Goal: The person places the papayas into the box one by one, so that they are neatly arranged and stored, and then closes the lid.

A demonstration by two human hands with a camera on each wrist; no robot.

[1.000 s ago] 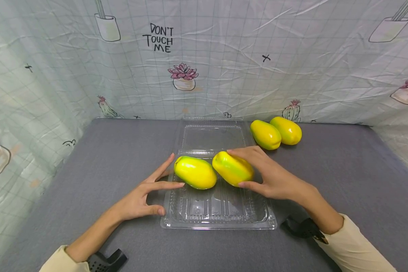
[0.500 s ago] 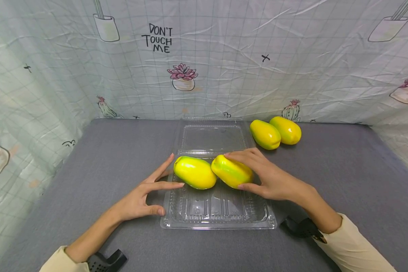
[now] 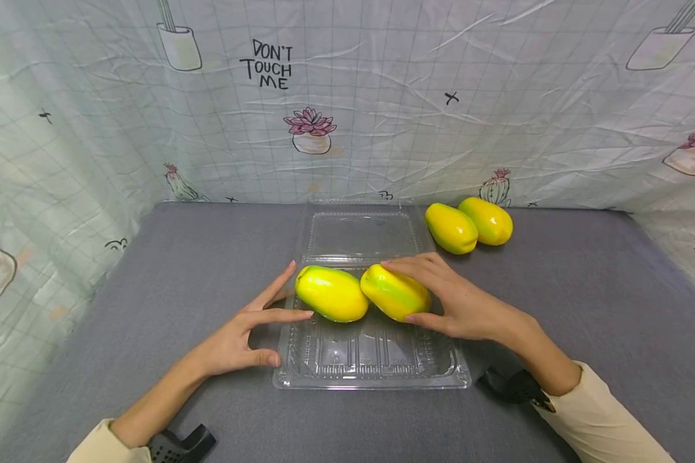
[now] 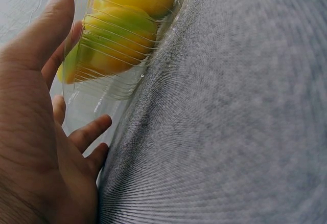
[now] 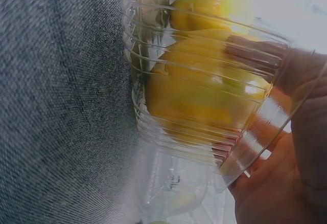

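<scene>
The left fruit (image 3: 332,294) is coloured bright yellow, tinged green along its far left edge. The right fruit (image 3: 394,293) is yellow, crossed by a yellow-green streak. Yellow is likewise recorded on the far-right fruits (image 3: 451,229). The container (image 3: 370,384) is colourless, transparent and patterned with ribs. The table (image 3: 226,238) is finished in grey. The pale, gridded backdrop (image 3: 394,64) is printed with black lettering (image 3: 273,64) and pink succulents (image 3: 309,122). Cream sleeves (image 3: 608,418) and black wrist mounts (image 3: 506,386) are noted.

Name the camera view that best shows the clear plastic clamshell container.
The head view: it takes in the clear plastic clamshell container with its open lid, though parts are covered. The left wrist view catches only part of a ribbed side; the right wrist view shows a ribbed side close up.
</scene>
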